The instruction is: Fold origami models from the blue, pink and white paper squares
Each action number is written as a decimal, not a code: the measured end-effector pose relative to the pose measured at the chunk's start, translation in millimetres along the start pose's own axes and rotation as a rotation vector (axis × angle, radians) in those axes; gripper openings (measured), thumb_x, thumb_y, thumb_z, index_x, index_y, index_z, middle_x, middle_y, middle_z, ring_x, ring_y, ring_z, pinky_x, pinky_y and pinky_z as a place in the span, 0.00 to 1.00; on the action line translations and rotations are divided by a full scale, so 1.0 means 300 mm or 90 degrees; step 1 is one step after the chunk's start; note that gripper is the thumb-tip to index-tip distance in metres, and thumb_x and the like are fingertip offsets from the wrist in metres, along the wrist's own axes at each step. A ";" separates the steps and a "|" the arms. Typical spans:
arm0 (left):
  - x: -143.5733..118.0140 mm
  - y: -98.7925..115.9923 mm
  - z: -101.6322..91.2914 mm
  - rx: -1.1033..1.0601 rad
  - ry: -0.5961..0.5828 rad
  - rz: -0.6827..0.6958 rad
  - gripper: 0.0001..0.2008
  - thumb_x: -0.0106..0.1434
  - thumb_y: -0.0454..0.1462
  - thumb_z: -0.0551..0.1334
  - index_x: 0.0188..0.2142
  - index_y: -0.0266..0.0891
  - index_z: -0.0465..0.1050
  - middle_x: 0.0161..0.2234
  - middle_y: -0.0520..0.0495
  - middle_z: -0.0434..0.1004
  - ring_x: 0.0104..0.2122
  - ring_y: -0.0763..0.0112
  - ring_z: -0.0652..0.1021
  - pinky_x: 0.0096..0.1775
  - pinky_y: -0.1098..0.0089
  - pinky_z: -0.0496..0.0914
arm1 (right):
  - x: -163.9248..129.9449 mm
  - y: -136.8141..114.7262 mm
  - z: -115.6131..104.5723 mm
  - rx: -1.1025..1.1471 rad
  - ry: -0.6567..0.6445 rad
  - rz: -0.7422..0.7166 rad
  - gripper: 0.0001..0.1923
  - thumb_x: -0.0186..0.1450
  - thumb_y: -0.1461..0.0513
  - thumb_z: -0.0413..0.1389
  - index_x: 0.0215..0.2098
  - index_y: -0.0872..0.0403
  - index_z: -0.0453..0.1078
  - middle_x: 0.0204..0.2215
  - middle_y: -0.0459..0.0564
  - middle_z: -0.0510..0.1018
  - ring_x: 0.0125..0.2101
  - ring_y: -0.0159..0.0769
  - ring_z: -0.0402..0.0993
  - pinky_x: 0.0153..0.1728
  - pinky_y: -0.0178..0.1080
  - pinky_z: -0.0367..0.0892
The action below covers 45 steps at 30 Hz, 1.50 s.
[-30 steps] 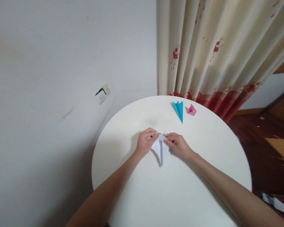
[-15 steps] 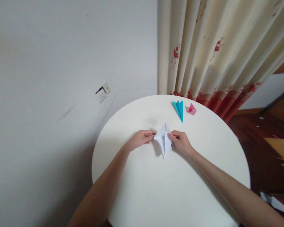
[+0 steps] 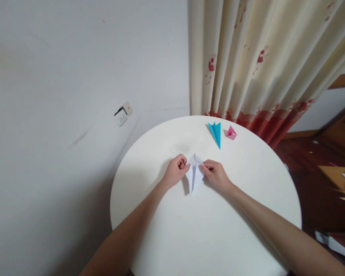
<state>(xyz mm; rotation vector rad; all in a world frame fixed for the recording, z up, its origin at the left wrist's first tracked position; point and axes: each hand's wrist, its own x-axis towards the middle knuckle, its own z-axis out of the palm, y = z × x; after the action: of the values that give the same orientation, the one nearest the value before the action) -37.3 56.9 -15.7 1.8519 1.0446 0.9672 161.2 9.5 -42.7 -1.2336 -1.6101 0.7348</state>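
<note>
I am pinching a white folded paper (image 3: pixel 194 177) at its wide upper end, the left hand (image 3: pixel 176 171) gripping its left flap and the right hand (image 3: pixel 216 174) its right flap, fingers curled closed on the edges. The paper is resting on the round worktop (image 3: pixel 207 230), its narrow tip pointing toward me. It is already creased into a tapered kite form; I judge further folds are remaining. Beyond the paper, a blue folded piece (image 3: pixel 216 132) and a pink folded piece (image 3: pixel 230 133) are lying finished.
</note>
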 end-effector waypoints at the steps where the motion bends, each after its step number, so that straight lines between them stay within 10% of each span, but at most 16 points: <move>1: -0.004 0.001 0.008 0.019 0.010 0.007 0.09 0.59 0.37 0.61 0.27 0.40 0.60 0.21 0.59 0.53 0.22 0.78 0.58 0.26 0.74 0.53 | 0.000 -0.005 0.000 -0.006 -0.005 -0.006 0.21 0.69 0.51 0.51 0.29 0.55 0.76 0.28 0.50 0.75 0.27 0.34 0.67 0.27 0.35 0.60; 11: -0.030 0.020 0.030 0.028 -0.052 0.074 0.09 0.62 0.39 0.60 0.28 0.38 0.67 0.22 0.56 0.60 0.24 0.76 0.62 0.28 0.73 0.56 | -0.002 -0.040 -0.004 -0.028 -0.036 -0.024 0.22 0.69 0.51 0.50 0.25 0.55 0.74 0.26 0.50 0.74 0.28 0.35 0.67 0.29 0.36 0.61; 18: 0.003 -0.022 0.040 -0.100 0.016 0.052 0.15 0.61 0.38 0.63 0.47 0.40 0.67 0.38 0.50 0.67 0.33 0.74 0.69 0.36 0.73 0.64 | 0.000 -0.005 0.001 0.016 -0.027 -0.006 0.21 0.69 0.51 0.51 0.28 0.55 0.75 0.27 0.49 0.73 0.27 0.34 0.66 0.27 0.35 0.59; 27: 0.008 -0.016 0.030 -0.046 -0.061 0.035 0.19 0.62 0.46 0.62 0.21 0.36 0.72 0.25 0.51 0.64 0.29 0.72 0.67 0.32 0.71 0.61 | 0.000 -0.015 -0.006 0.010 -0.046 -0.021 0.20 0.69 0.51 0.51 0.26 0.55 0.73 0.26 0.48 0.72 0.28 0.34 0.67 0.30 0.35 0.60; 45: 0.003 -0.034 0.032 -0.133 -0.128 -0.031 0.12 0.61 0.41 0.62 0.37 0.35 0.80 0.34 0.45 0.78 0.36 0.65 0.74 0.39 0.68 0.67 | 0.002 0.018 0.006 0.072 0.001 0.066 0.20 0.66 0.50 0.52 0.26 0.56 0.73 0.24 0.48 0.73 0.25 0.33 0.65 0.26 0.34 0.60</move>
<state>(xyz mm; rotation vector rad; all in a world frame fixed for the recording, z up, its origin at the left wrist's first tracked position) -31.6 58.9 -28.3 1.7034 0.8308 0.8093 161.7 12.0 -47.9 -1.2425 -1.4913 0.8789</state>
